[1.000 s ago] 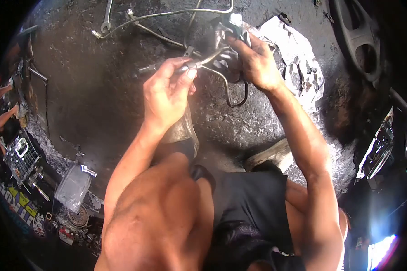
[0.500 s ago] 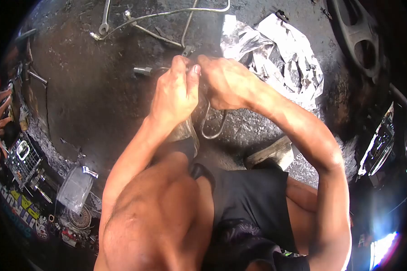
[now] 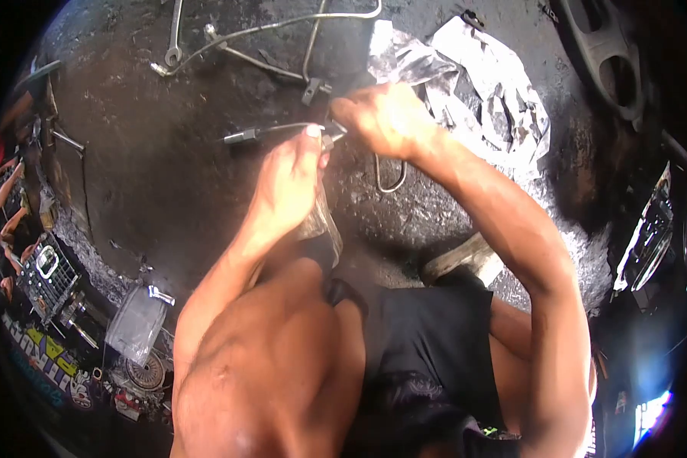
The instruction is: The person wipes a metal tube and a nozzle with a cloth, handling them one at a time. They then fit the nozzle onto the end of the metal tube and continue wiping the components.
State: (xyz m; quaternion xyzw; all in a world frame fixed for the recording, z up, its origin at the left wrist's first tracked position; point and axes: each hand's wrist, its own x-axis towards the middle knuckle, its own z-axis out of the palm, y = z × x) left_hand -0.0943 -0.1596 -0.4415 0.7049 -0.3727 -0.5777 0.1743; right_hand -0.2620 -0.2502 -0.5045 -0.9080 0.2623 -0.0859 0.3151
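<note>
Up close, we hold a bent metal pipe (image 3: 271, 130) above the oily ground (image 3: 153, 175). Our left hand (image 3: 290, 179) pinches it behind the fitting, and our right hand (image 3: 389, 118) is clenched round its bend, near crumpled foil (image 3: 504, 99).

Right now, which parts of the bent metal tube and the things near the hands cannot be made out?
1. Head view: the middle of the bent metal tube is hidden under the left hand and the right hand.
2. Head view: glare washes out the right hand's fingers.
3. Head view: the top edge cuts off the wrench.
4. Head view: the clutter at the dark left rim is too small to name.
</note>
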